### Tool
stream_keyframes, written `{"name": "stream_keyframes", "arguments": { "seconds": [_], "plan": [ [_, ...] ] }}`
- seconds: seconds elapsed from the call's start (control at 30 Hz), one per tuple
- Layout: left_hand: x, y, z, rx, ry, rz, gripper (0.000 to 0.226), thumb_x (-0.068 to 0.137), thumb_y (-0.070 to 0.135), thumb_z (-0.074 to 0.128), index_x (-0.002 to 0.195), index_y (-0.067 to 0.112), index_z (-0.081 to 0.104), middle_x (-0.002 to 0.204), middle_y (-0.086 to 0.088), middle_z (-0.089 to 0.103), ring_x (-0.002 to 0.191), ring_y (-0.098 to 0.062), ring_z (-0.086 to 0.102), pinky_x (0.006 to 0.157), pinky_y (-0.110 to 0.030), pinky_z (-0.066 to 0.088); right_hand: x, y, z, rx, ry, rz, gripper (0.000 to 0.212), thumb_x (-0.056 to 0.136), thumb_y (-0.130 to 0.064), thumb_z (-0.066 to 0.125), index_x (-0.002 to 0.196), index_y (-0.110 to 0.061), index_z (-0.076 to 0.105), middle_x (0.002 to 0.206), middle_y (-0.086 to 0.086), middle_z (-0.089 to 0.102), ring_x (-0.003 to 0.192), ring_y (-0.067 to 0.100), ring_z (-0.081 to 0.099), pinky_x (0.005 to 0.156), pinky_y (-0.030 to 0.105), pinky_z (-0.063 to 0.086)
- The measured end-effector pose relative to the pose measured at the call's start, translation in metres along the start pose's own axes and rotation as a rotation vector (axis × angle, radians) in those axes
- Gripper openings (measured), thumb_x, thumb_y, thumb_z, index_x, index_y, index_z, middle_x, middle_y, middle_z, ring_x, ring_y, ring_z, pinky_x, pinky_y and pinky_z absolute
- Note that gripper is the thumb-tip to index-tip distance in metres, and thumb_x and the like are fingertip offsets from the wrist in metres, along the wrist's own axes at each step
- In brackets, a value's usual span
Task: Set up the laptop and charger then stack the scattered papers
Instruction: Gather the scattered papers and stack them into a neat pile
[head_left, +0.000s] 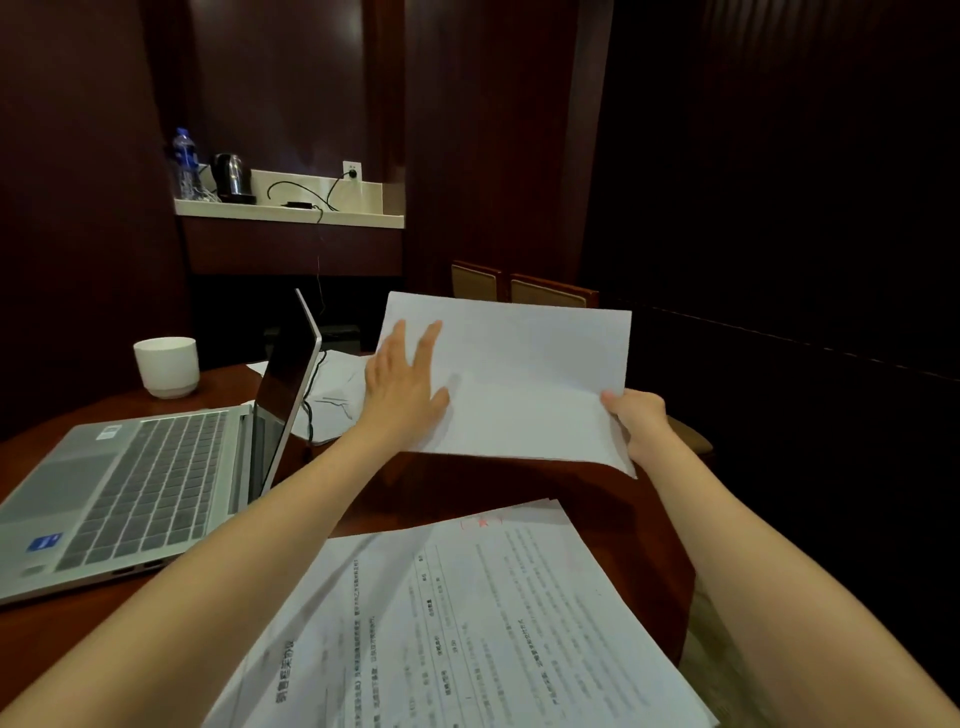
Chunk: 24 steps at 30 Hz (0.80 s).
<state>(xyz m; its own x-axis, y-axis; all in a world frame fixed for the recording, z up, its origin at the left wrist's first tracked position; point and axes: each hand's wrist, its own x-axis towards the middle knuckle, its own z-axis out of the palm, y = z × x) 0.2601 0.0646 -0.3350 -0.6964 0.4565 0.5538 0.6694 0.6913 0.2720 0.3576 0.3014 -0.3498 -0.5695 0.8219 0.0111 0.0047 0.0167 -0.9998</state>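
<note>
Holding blank white paper sheet (524, 374) at 12 o'clock: right hand (641, 418) pinches its near corner, left hand (402, 379) lies flat, fingers spread, upon it; printed white papers (467, 623) at 6 o'clock; open silver laptop (130, 493) at 9.

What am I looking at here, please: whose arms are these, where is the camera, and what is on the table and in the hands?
No machine here: a person wears one wide-angle camera on the head, looking forward and down, so both bare arms are theirs. The left hand lies flat, fingers straight, on a white sheet held above the table; the right hand pinches that sheet's near corner. On the table: an open laptop at left, a white cup behind it, printed papers nearest the camera, and more papers beyond the laptop's screen.
</note>
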Motion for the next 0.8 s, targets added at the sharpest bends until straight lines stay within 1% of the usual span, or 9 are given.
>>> {"name": "stream_keyframes", "arguments": {
  "seconds": [0.1, 0.2, 0.27, 0.37, 0.43, 0.5, 0.57, 0.7, 0.8],
  "plan": [
    [0.006, 0.012, -0.007, 0.104, -0.021, 0.134, 0.067, 0.094, 0.028, 0.046, 0.149, 0.024, 0.008, 0.155, -0.014, 0.004, 0.144, -0.03, 0.004, 0.115, -0.043, 0.005, -0.006, -0.002, -0.007, -0.117, -0.14, 0.128, 0.033, 0.091, -0.011, 0.06, 0.121, 0.002, 0.055, 0.116, 0.013, 0.061, 0.103, 0.029, 0.058, 0.095, 0.042, 0.047],
    [0.014, 0.023, -0.013, 0.133, -0.078, 0.141, 0.068, 0.093, 0.032, 0.047, 0.149, 0.022, 0.01, 0.139, -0.014, 0.039, 0.131, -0.03, 0.035, 0.11, -0.042, 0.02, -0.012, 0.003, -0.014, -0.223, -0.294, 0.189, 0.038, 0.09, -0.015, 0.061, 0.125, -0.001, 0.055, 0.121, 0.011, 0.061, 0.11, 0.03, 0.058, 0.1, 0.043, 0.045],
    [0.015, 0.029, -0.016, 0.049, -0.181, 0.089, 0.064, 0.094, 0.031, 0.048, 0.147, 0.022, 0.013, 0.13, -0.014, 0.049, 0.117, -0.031, 0.049, 0.102, -0.042, 0.032, -0.014, 0.01, -0.016, -0.215, -0.326, 0.2, 0.038, 0.09, -0.013, 0.06, 0.126, -0.001, 0.055, 0.123, 0.012, 0.061, 0.111, 0.03, 0.058, 0.1, 0.042, 0.045],
    [0.014, 0.029, -0.024, -0.147, -0.314, 0.006, 0.039, 0.095, 0.016, 0.047, 0.135, 0.016, 0.044, 0.13, -0.012, 0.054, 0.114, -0.027, 0.054, 0.09, -0.033, 0.042, -0.02, 0.014, -0.021, -0.312, -0.404, 0.218, 0.046, 0.091, -0.014, 0.059, 0.134, -0.001, 0.047, 0.122, 0.013, 0.06, 0.108, 0.031, 0.059, 0.095, 0.039, 0.048],
    [0.012, 0.027, -0.028, -0.144, -0.367, 0.006, 0.032, 0.095, 0.01, 0.046, 0.126, 0.01, 0.057, 0.128, -0.012, 0.057, 0.116, -0.025, 0.053, 0.093, -0.029, 0.041, -0.024, 0.014, -0.028, -0.37, -0.524, 0.25, 0.047, 0.091, -0.016, 0.058, 0.134, -0.001, 0.045, 0.116, 0.012, 0.063, 0.099, 0.028, 0.063, 0.088, 0.036, 0.049],
    [0.008, 0.026, -0.033, -0.116, -0.467, -0.015, 0.033, 0.096, 0.009, 0.046, 0.127, 0.009, 0.057, 0.132, -0.009, 0.053, 0.122, -0.024, 0.049, 0.099, -0.027, 0.037, -0.03, 0.009, -0.034, -0.389, -0.674, 0.269, 0.03, 0.092, -0.017, 0.056, 0.119, -0.004, 0.055, 0.101, 0.008, 0.07, 0.086, 0.023, 0.068, 0.079, 0.033, 0.053],
    [0.004, 0.027, -0.038, -0.097, -0.609, -0.053, 0.034, 0.097, 0.011, 0.044, 0.129, 0.015, 0.055, 0.134, -0.004, 0.05, 0.123, -0.023, 0.047, 0.095, -0.025, 0.038, -0.036, 0.003, -0.037, -0.405, -0.765, 0.258, 0.022, 0.091, -0.022, 0.058, 0.11, -0.011, 0.06, 0.095, 0.004, 0.073, 0.083, 0.019, 0.071, 0.071, 0.03, 0.057],
    [-0.004, 0.024, -0.038, -0.14, -0.868, -0.084, 0.03, 0.097, 0.009, 0.043, 0.118, 0.024, 0.059, 0.122, 0.0, 0.056, 0.108, -0.02, 0.056, 0.09, -0.026, 0.047, -0.042, -0.003, -0.032, -0.411, -0.795, 0.168, 0.032, 0.088, -0.028, 0.062, 0.117, -0.016, 0.057, 0.111, 0.006, 0.068, 0.098, 0.022, 0.068, 0.077, 0.031, 0.057],
    [-0.011, 0.022, -0.035, -0.16, -1.015, -0.108, 0.028, 0.097, 0.007, 0.043, 0.104, 0.026, 0.062, 0.106, -0.001, 0.063, 0.097, -0.019, 0.062, 0.082, -0.028, 0.054, -0.049, 0.0, -0.027, -0.468, -0.804, 0.076, 0.026, 0.089, -0.025, 0.062, 0.113, -0.015, 0.061, 0.109, 0.004, 0.069, 0.098, 0.02, 0.067, 0.08, 0.028, 0.055]
  ]
}}
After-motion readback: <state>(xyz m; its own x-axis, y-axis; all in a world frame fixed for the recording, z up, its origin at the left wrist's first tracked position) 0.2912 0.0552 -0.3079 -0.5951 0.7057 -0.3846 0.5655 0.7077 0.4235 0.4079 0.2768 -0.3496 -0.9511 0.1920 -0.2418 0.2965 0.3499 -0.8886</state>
